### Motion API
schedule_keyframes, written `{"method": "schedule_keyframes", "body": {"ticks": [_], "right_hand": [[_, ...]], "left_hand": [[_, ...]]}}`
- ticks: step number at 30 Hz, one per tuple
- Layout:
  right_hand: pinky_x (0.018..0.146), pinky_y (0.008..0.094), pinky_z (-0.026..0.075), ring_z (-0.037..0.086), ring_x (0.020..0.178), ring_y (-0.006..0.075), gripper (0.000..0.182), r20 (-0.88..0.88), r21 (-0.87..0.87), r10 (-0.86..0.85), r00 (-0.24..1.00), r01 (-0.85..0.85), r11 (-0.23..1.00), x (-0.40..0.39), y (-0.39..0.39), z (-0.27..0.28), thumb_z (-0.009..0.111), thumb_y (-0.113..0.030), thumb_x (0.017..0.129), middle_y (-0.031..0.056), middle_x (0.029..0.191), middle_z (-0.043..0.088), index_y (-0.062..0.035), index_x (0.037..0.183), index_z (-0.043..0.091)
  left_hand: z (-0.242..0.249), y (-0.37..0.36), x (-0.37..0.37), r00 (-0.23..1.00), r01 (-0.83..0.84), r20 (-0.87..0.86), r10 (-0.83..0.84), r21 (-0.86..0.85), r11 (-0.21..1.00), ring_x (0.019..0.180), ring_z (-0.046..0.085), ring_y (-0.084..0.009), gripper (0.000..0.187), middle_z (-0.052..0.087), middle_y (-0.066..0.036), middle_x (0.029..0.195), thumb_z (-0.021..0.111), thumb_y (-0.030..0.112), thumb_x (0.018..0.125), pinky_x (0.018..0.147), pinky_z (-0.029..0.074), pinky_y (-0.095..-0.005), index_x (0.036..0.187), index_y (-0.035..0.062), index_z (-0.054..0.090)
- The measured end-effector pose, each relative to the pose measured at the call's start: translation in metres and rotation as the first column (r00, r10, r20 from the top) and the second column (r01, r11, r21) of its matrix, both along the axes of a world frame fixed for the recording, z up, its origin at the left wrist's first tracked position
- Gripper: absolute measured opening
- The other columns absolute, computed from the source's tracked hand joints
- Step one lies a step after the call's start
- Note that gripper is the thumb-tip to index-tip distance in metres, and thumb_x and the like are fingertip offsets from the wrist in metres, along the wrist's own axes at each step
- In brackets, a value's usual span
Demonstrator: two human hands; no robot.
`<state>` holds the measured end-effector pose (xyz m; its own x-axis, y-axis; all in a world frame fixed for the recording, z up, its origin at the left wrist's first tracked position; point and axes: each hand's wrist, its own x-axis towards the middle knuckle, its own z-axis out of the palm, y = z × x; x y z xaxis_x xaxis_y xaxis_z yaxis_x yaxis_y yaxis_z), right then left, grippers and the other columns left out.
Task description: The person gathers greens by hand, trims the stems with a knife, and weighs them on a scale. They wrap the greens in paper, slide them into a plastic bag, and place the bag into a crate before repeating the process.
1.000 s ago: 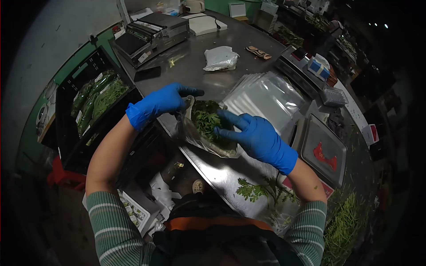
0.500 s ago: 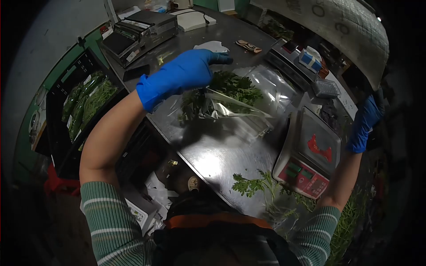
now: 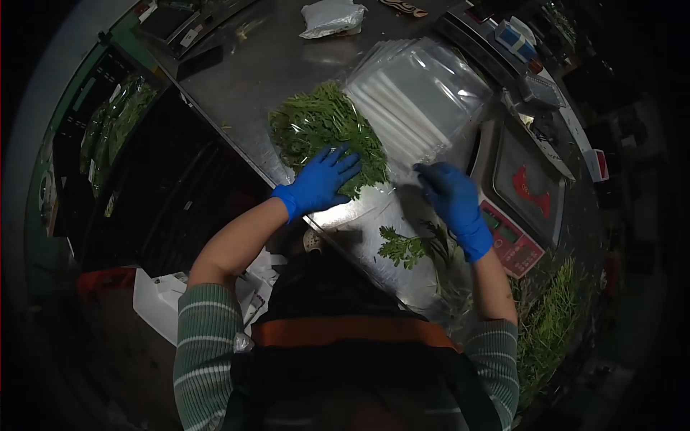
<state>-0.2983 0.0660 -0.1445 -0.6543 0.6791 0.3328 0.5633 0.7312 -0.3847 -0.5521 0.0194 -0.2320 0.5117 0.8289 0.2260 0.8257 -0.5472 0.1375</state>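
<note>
- From here I see the left hand [image 3: 323,178], in a blue glove, laid palm down on the packed leafy greens [image 3: 316,122], its fingers spread and not curled round anything.
- Those greens lie in clear, shiny plastic near the edge of the metal table [image 3: 248,86], touching or just beside the stack of clear plastic bags [image 3: 431,86].
- The right hand [image 3: 451,205], gloved in blue too, is apart from the greens, near the lower end of that stack. Its fingers are loosely bent and point toward the left hand; I can't tell whether they pinch anything.
- Below the right hand's fingers, a leafy sprig [image 3: 404,246] lies on the metal.
- Beyond that hand stands a scale [image 3: 516,188] with a red keypad panel, a red piece [image 3: 530,192] on its pan.
- Loose thin green stems [image 3: 553,323] are heaped below the scale.
- A white plastic package [image 3: 332,18] sits at the far side.
- Over by the person's left, a black crate [image 3: 70,136] holds bagged green vegetables [image 3: 115,126].
</note>
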Motion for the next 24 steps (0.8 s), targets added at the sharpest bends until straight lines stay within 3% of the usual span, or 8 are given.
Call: {"method": "schedule_keyframes", "body": {"ticks": [2, 6, 8, 12, 20, 21, 23, 24], "right_hand": [[0.063, 0.0347, 0.044, 0.055, 0.073, 0.0258, 0.021, 0.137, -0.172, 0.321, 0.937, -0.297, 0.939, -0.036, -0.021, -0.060, 0.059, -0.017, 0.072, 0.0079, 0.078, 0.058, -0.0118, 0.092, 0.061], [0.061, 0.0344, 0.045, 0.055, 0.072, 0.0260, 0.018, 0.159, -0.243, 0.385, 0.909, -0.341, 0.908, -0.049, -0.032, -0.116, 0.059, -0.018, 0.070, 0.0061, 0.077, 0.058, -0.0121, 0.088, 0.061], [0.061, 0.0346, 0.045, 0.055, 0.072, 0.0257, 0.017, 0.154, -0.256, 0.372, 0.915, -0.327, 0.910, -0.052, -0.032, -0.118, 0.059, -0.018, 0.070, 0.0056, 0.077, 0.058, -0.0121, 0.087, 0.061], [0.055, 0.0371, 0.045, 0.056, 0.067, 0.0270, 0.009, 0.361, -0.201, 0.466, 0.808, -0.420, 0.885, -0.060, -0.028, -0.117, 0.055, -0.016, 0.070, 0.0080, 0.073, 0.057, -0.0114, 0.076, 0.059], [0.047, 0.0403, 0.042, 0.054, 0.055, 0.0306, 0.013, 0.273, -0.305, 0.479, 0.834, -0.398, 0.866, -0.059, -0.043, -0.099, 0.054, -0.021, 0.065, 0.0117, 0.064, 0.055, -0.0094, 0.071, 0.057], [0.047, 0.0399, 0.042, 0.054, 0.056, 0.0304, 0.016, 0.279, -0.267, 0.544, 0.792, -0.480, 0.836, -0.039, -0.062, -0.089, 0.054, -0.023, 0.065, 0.0111, 0.064, 0.055, -0.0102, 0.073, 0.058], [0.057, 0.0354, 0.047, 0.058, 0.072, 0.0262, 0.022, 0.597, -0.463, 0.730, 0.331, -0.601, 0.651, 0.025, -0.099, -0.079, 0.053, -0.022, 0.071, 0.0093, 0.081, 0.058, -0.0149, 0.090, 0.061], [0.057, 0.0354, 0.047, 0.058, 0.072, 0.0262, 0.022, 0.598, -0.458, 0.729, 0.333, -0.604, 0.652, 0.025, -0.096, -0.074, 0.053, -0.022, 0.071, 0.0093, 0.081, 0.058, -0.0149, 0.090, 0.061]], "left_hand": [[-0.010, 0.008, -0.004, 0.998, 0.023, -0.065, -0.024, -0.010, 1.000, 0.119, 0.029, -0.0356, 0.058, 0.034, -0.012, 0.130, 0.052, 0.040, 0.077, 0.098, 0.025, -0.0435, 0.124, 0.0090, 0.038], [0.020, 0.002, -0.046, 0.916, 0.108, 0.391, 0.088, -0.451, 0.886, 0.121, 0.027, -0.0332, 0.071, 0.027, -0.013, 0.133, 0.057, 0.039, 0.072, 0.099, 0.023, -0.0439, 0.130, 0.0101, 0.027], [0.047, -0.019, -0.055, 0.999, -0.030, -0.033, 0.025, -0.178, 0.984, 0.122, 0.026, -0.0314, 0.084, 0.026, -0.014, 0.134, 0.064, 0.042, 0.062, 0.100, 0.022, -0.0442, 0.130, 0.0094, 0.025], [0.047, -0.047, -0.035, 0.964, 0.213, -0.082, -0.252, -0.322, 0.922, 0.125, 0.023, -0.0276, 0.106, 0.022, -0.011, 0.136, 0.072, 0.046, 0.044, 0.102, 0.017, -0.0449, 0.131, 0.0092, 0.023], [-0.010, -0.041, -0.034, 0.937, 0.212, -0.206, -0.281, -0.303, 0.929, 0.123, 0.026, -0.0250, 0.074, 0.028, -0.007, 0.133, 0.062, 0.029, 0.062, 0.102, 0.017, -0.0446, 0.128, 0.0157, 0.031], [-0.015, -0.045, -0.037, 0.941, 0.211, -0.208, -0.266, -0.255, 0.944, 0.123, 0.027, -0.0239, 0.063, 0.030, -0.005, 0.132, 0.058, 0.024, 0.068, 0.102, 0.017, -0.0449, 0.126, 0.0180, 0.035], [-0.010, -0.053, -0.040, 0.947, 0.208, -0.193, -0.259, -0.247, 0.946, 0.121, 0.030, -0.0231, 0.053, 0.035, -0.003, 0.128, 0.057, 0.023, 0.070, 0.101, 0.019, -0.0447, 0.120, 0.0184, 0.041], [-0.006, -0.055, -0.042, 0.951, 0.211, -0.176, -0.254, -0.230, 0.950, 0.119, 0.033, -0.0223, 0.044, 0.040, -0.001, 0.124, 0.056, 0.023, 0.071, 0.101, 0.021, -0.0445, 0.115, 0.0188, 0.048]]}}
